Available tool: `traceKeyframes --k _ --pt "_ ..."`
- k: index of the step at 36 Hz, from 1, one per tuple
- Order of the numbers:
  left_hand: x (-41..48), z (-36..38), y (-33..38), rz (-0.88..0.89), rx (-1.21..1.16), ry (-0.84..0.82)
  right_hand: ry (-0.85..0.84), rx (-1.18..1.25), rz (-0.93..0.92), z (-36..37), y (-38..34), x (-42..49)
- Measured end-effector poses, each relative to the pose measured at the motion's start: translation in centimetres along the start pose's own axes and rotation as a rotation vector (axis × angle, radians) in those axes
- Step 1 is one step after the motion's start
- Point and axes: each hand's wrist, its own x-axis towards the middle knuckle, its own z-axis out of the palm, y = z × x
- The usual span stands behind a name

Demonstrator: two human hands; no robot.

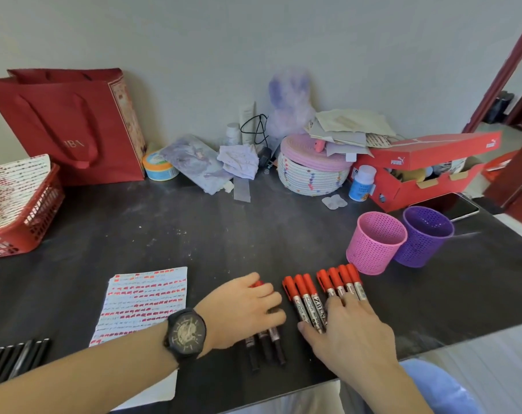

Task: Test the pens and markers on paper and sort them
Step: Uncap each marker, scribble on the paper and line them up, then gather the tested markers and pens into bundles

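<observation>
Ten markers (303, 297) near the table's (433, 309) front edge, left fingers (268, 297) curled over three, right fingers (355, 306) flat.

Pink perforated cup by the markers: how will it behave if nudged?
The pink cup looks like perforated plastic with nothing visible inside, so probably light and apt to slide or tip. The purple cup stands close beside it; a push that way likely shifts both.
</observation>
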Motion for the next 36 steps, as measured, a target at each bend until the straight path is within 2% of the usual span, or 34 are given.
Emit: traceKeyframes --k 10,15,20,23,29,34,36 --pt "0.1 1.1 -2.0 0.059 -0.025 -0.068 -0.096 -0.116 -0.093 -0.4 -2.6 0.6" --pt "-0.7 2.4 -2.6 -0.083 -0.173 -0.083 -0.107 -0.139 -0.121 0.0 -3.4 1.0" --pt "-1.7 3.7 -2.4 -0.254 -0.265 0.033 -0.123 -0.121 -0.162 0.6 -4.2 1.3" --pt "-1.7 4.5 -2.0 -0.358 -0.431 0.047 -0.123 -0.093 -0.161 0.6 -4.0 1.6" --pt "-3.0 5.3 -1.3 -0.742 -0.928 0.277 -0.116 0.025 -0.199 -0.1 -3.0 2.1" --pt "-2.8 3.6 -1.3 -1.184 -1.587 0.766 -0.037 0.200 -0.243 -0.7 -1.9 2.3" --pt "-2.7 3.0 -1.3 -1.243 -1.752 0.874 0.006 0.233 -0.277 -0.9 -1.9 2.3"
